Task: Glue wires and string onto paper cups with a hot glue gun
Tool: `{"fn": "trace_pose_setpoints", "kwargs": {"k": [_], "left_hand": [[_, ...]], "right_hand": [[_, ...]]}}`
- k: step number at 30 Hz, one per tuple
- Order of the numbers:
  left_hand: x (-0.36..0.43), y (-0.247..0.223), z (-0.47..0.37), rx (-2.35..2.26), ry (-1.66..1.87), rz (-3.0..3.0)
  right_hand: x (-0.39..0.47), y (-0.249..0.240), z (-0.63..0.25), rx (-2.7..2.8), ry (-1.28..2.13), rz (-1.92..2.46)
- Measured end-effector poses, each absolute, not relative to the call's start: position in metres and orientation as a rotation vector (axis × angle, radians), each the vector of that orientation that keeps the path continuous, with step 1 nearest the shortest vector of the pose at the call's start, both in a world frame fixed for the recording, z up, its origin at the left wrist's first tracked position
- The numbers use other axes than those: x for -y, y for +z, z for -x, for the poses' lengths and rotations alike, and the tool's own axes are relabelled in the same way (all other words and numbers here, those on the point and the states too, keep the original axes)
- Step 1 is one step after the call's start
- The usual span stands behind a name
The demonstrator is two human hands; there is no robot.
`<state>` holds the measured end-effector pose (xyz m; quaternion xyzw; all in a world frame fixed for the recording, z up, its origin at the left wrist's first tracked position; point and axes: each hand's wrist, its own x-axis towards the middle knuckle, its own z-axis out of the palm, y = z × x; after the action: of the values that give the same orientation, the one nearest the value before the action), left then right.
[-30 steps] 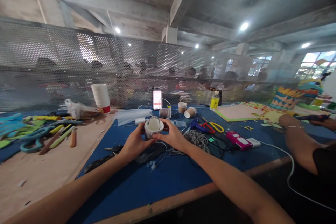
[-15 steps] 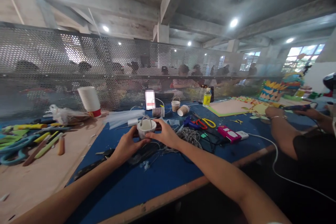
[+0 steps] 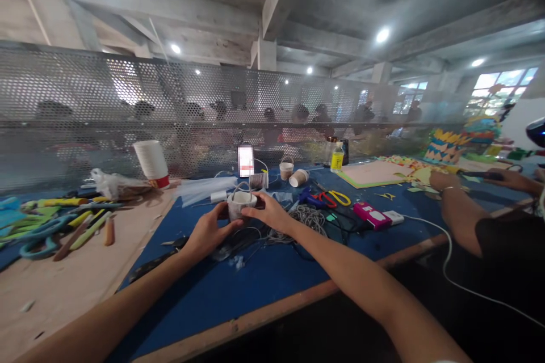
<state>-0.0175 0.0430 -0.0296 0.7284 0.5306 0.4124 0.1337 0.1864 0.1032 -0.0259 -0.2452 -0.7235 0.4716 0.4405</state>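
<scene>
Your left hand (image 3: 209, 230) and right hand (image 3: 272, 214) both have a snug grip on the small pale cup (image 3: 235, 211), just below-left of frame centre. The bottle (image 3: 337, 164) right of centre has a yellow label (image 3: 337, 159), the magenta box (image 3: 369, 216) lower right has white markings (image 3: 373, 212), both too blurry to read tbh.

Ceiling lamps (image 3: 382, 35) and a window (image 3: 501, 88) glare over a dim, soft, edge-stretched view.

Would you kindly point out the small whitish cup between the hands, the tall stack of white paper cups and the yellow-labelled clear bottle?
Small whitish cup (image 3: 237, 209), head view: front outer wall.
Stack of white paper cups (image 3: 151, 160), head view: middle of its side.
Yellow-labelled clear bottle (image 3: 336, 161), head view: its label.
</scene>
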Motion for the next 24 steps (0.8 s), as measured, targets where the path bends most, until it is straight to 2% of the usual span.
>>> {"fn": "trace_pose_setpoints", "kwargs": {"k": [24], "left_hand": [[-0.0448, -0.0331, 0.0129, -1.569, 1.242, -2.193]], "right_hand": [[-0.1003, -0.0258, -0.1818, 1.792, 1.111, 0.58]]}}
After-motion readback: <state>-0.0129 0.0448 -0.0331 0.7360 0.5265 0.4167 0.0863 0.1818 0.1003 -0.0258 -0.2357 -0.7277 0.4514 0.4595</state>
